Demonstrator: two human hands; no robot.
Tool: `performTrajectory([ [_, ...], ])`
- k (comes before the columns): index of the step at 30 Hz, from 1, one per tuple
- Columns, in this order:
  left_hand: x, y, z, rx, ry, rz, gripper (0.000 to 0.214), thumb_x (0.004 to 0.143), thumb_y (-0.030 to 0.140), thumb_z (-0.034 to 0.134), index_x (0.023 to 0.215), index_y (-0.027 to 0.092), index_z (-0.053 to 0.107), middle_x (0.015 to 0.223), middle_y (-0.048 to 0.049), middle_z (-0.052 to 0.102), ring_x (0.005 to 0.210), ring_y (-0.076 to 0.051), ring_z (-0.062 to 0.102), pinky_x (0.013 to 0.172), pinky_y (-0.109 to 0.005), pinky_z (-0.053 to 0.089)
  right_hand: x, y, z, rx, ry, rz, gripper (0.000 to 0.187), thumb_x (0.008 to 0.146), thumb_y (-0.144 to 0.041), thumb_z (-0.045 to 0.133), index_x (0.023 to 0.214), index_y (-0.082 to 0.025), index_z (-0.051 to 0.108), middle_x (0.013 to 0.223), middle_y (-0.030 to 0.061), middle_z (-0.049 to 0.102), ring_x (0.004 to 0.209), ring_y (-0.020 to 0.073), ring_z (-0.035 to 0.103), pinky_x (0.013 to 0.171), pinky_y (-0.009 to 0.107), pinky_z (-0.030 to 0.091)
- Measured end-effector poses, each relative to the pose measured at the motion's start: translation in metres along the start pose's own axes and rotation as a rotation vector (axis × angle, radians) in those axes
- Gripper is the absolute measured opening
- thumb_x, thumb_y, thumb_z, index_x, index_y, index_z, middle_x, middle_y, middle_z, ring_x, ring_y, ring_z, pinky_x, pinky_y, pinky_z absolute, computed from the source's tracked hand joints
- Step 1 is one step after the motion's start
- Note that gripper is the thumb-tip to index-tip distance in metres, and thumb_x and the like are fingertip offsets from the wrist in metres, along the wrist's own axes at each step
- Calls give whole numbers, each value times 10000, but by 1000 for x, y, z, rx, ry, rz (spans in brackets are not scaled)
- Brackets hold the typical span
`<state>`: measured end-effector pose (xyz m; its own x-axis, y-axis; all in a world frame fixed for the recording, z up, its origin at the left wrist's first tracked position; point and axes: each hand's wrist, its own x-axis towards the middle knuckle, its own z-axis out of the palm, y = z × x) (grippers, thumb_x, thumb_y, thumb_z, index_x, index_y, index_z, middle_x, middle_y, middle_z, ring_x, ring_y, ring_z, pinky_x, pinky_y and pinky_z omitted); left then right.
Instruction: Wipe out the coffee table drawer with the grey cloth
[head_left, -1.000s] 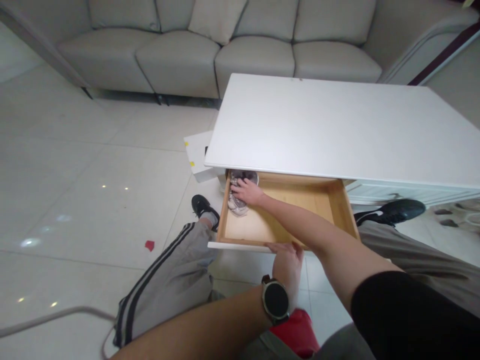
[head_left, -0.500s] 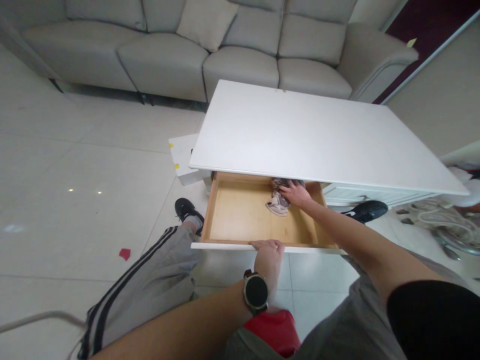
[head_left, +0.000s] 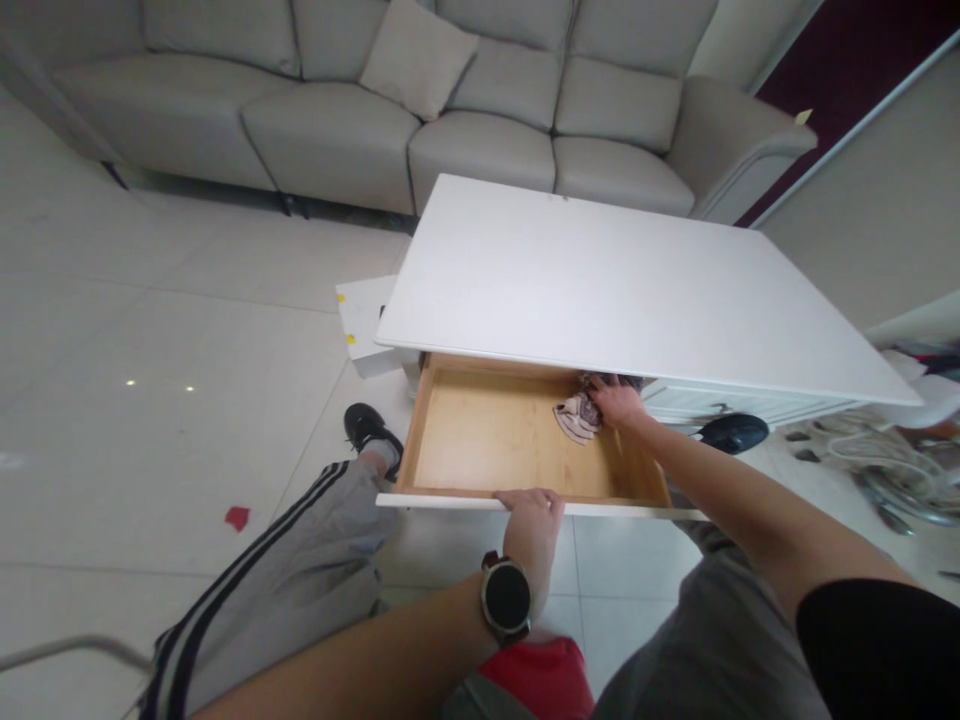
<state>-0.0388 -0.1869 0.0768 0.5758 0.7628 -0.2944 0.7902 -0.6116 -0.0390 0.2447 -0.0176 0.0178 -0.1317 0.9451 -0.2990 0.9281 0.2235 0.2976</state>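
Note:
An open wooden drawer (head_left: 480,430) with a white front juts out from under a white tabletop (head_left: 600,280). My left hand (head_left: 532,510), below a wristwatch, is closed over the top edge of the drawer front. Inside, toward the right back corner, my right hand (head_left: 616,402) is wrapped on a crumpled patterned cloth (head_left: 579,416). Part of the cloth spreads out to the left of my fingers on the drawer bottom; its far part is hidden beneath the tabletop's edge.
A grey sofa (head_left: 330,130) with a cushion (head_left: 420,60) stands behind the table. A white box (head_left: 367,320) lies left of it. On the floor are a red scrap (head_left: 237,517), a cable (head_left: 75,648) and coiled material at right. Something red (head_left: 540,675) sits between my legs.
My right hand has moved rightward within the drawer, and the cloth has shifted right with it. My left hand remains on the drawer front. The view has tilted slightly.

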Motion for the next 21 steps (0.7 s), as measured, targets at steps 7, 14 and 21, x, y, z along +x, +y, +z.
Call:
performTrajectory([
  [7,-2,2,2,41,18,-4,391,937,74,451,1306,113,575,1079,-217,699,983,-363,722,794,-598,565,10,-39,-21,57,44,-86,556,840,-90,469,1362,-196,629,1591,134,363,1412,442,273,962,530,517],
  [14,-3,4,4,98,-23,-11,378,923,50,437,1267,112,580,1042,-199,721,957,-347,733,797,-598,570,37,-153,-49,255,42,-211,571,853,-144,546,1417,-239,544,1519,127,417,1518,412,66,1071,522,450],
  [21,-10,-3,-14,127,-93,66,399,961,97,377,1311,115,567,1045,-205,722,959,-357,735,744,-554,585,40,-230,-45,412,29,-426,802,838,-333,634,1570,-286,308,1632,97,264,1507,418,110,1116,552,392],
])
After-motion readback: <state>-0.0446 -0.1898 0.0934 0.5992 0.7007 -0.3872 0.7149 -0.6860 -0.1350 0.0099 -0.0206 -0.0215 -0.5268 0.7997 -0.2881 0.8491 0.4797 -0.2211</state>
